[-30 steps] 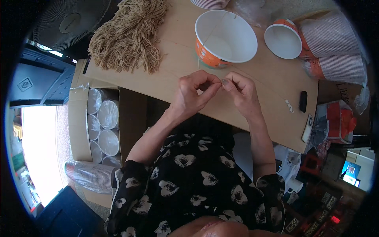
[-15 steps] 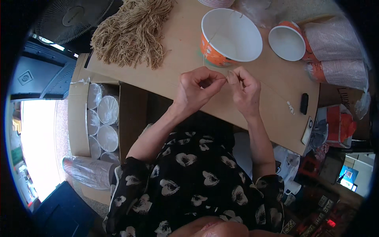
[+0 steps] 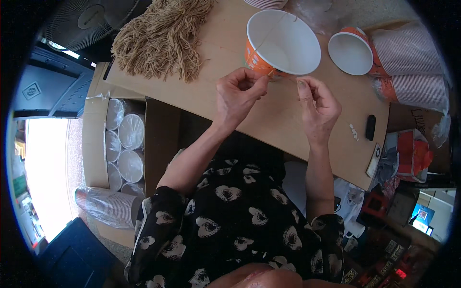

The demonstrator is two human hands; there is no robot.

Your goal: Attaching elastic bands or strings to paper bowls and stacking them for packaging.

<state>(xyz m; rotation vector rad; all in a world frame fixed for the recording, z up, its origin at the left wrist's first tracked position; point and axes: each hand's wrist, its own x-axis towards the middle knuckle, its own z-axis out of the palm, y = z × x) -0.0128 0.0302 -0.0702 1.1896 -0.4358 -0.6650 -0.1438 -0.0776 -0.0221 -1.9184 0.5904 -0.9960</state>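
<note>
My left hand (image 3: 240, 98) is raised over the table's near edge, its thumb and forefinger closed in a pinch on a thin strand of string. To its right, my right hand (image 3: 321, 109) pinches too, thumb against forefinger; the fine strand between the two hands is barely visible. Just beyond them stands a large white-lined orange paper bucket (image 3: 288, 45). A thin tan string (image 3: 270, 36) hangs across its rim and inner wall toward my left hand. On the far left of the table lies a thick bundle of tan strings (image 3: 161, 41).
A smaller paper tub (image 3: 350, 54) lies tipped beside bagged stacks of paper tubs (image 3: 408, 50) at right. Near the right edge are a black object (image 3: 370, 127), small white bits (image 3: 354, 131) and a phone-like slab (image 3: 374, 160). An open carton (image 3: 96, 139) holds wrapped tubs at left.
My hands, close together before, have drawn apart. The right hand has moved right, the left slightly left and up, both still pinching.
</note>
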